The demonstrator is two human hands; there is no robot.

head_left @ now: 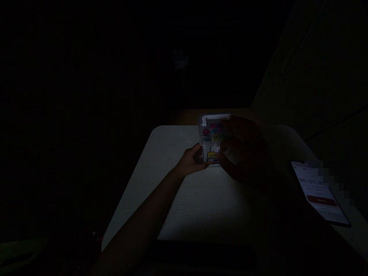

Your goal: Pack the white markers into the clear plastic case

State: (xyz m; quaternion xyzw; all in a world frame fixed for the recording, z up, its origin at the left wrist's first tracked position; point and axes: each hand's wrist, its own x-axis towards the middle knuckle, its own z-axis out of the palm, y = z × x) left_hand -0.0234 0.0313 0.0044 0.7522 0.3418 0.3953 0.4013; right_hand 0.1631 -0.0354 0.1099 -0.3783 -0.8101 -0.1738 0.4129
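A clear plastic box (206, 147) with a white handle (215, 116) sits upright toward the far side of the white table (184, 203). Pink, blue and yellowish small items show through its walls, too dim to name. On its front is a yellow and dark label (212, 156). My left hand (190, 161) grips the box's lower left side, thumb along the front bottom edge. My right hand (244, 151), in deep shadow, is closed about the right side, with fingertips at the white front latch (217, 148). The box's right side is hidden behind it.
A lit phone (320, 193) showing a running-time display lies at the table's right edge. A pale wall with a cable (296, 53) rises on the right. Something green (21, 249) is at the lower left. Most surroundings are too dark to make out.
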